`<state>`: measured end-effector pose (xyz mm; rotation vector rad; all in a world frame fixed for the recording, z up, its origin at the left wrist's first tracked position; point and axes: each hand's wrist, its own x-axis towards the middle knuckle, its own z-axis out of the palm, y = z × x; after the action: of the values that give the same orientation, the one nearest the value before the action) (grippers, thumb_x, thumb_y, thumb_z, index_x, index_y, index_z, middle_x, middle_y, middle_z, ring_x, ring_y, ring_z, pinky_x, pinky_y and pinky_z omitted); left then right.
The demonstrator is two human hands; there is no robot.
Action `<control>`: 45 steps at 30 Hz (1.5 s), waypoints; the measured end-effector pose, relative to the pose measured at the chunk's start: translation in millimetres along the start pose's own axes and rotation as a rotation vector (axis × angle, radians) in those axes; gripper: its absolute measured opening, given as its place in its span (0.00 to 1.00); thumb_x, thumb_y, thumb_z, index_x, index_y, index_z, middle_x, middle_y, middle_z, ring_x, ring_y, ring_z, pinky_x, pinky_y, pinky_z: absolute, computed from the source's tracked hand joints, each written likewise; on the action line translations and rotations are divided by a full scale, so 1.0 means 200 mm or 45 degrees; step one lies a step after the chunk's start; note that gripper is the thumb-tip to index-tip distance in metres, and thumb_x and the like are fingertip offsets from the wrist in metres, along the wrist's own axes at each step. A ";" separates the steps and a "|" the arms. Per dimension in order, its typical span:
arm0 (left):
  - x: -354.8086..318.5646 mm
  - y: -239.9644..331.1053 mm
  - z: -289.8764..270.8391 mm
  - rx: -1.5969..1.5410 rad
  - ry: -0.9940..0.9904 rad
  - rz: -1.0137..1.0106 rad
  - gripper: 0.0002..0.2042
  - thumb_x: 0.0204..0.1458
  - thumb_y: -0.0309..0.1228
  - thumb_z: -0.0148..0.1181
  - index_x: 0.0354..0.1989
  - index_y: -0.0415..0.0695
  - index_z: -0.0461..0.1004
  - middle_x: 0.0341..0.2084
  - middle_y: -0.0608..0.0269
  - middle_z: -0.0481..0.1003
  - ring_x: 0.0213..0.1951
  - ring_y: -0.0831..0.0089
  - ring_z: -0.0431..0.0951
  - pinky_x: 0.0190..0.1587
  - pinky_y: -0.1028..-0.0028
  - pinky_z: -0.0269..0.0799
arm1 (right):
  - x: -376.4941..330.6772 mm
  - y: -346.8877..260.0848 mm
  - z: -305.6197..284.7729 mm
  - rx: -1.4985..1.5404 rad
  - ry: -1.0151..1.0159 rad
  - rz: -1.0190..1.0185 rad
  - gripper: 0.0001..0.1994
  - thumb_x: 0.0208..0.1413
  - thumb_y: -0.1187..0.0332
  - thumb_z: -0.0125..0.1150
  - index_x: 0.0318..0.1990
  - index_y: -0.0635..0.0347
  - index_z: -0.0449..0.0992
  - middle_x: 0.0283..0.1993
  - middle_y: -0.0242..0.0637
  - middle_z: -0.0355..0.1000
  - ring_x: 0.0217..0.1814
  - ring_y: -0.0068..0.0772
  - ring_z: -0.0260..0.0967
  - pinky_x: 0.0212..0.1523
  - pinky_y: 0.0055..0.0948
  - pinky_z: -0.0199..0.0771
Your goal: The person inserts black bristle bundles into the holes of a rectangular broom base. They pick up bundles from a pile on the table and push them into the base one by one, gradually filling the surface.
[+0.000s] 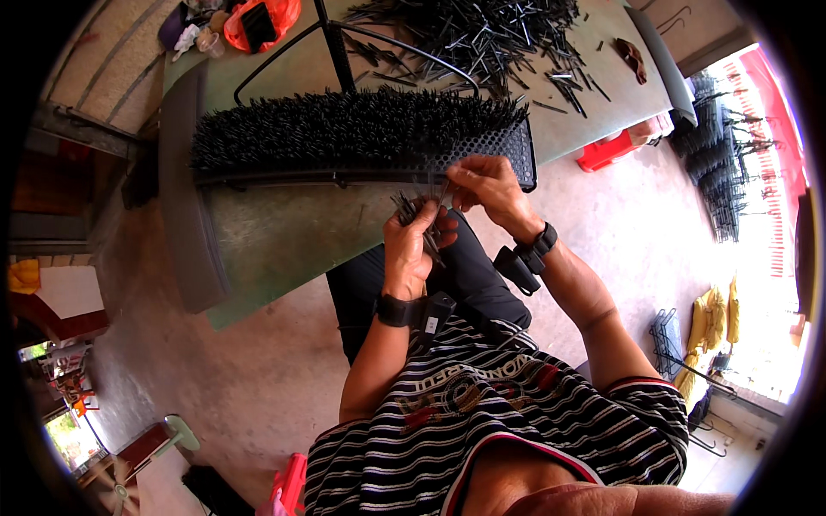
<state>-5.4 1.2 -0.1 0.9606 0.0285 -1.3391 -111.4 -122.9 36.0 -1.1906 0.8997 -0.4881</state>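
Observation:
My left hand is closed around a bunch of thin dark strips, which stick out past the thumb and below the palm. Just right of it, my right hand pinches at the top of the bunch, seemingly on a thin strip blurred between its fingertips. Both hands are at the near edge of a long black perforated panel on a wire frame. Dense upright black bristles cover most of the panel; bare holes show at its right end.
A large heap of loose black strips lies on the greenish table beyond the panel. At the far left is an orange plastic bag. A red stool stands past the table's right edge, with stacked black racks farther right.

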 end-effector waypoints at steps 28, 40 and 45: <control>0.01 0.04 -0.04 -0.119 0.111 0.000 0.07 0.49 0.25 0.59 0.37 0.42 0.75 0.27 0.62 0.75 0.25 0.67 0.78 0.24 0.70 0.76 | 0.08 -0.09 0.03 -1.740 0.049 -1.201 0.15 0.45 0.73 0.50 0.43 0.61 0.70 0.34 0.39 0.66 0.39 0.42 0.67 0.28 0.36 0.69; 0.10 -0.04 0.04 -0.202 -0.171 -0.204 0.09 0.50 0.27 0.58 0.40 0.44 0.75 0.31 0.61 0.76 0.32 0.71 0.77 0.29 0.68 0.76 | -0.12 0.00 -0.09 -1.520 -0.484 -1.746 0.16 0.37 0.73 0.65 0.39 0.61 0.75 0.47 0.42 0.68 0.35 0.33 0.71 0.26 0.26 0.73; 0.04 0.00 0.19 0.155 -0.044 -0.095 0.09 0.53 0.24 0.53 0.43 0.40 0.71 0.31 0.58 0.76 0.26 0.69 0.77 0.24 0.71 0.74 | -0.12 -0.03 -0.17 -0.958 0.159 -1.337 0.12 0.46 0.81 0.59 0.41 0.64 0.73 0.31 0.38 0.74 0.30 0.31 0.74 0.28 0.24 0.75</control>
<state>-22.0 -27.6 21.2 1.0475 -0.0443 -1.4389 -151.4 -126.1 46.9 -2.3483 0.4885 -1.1200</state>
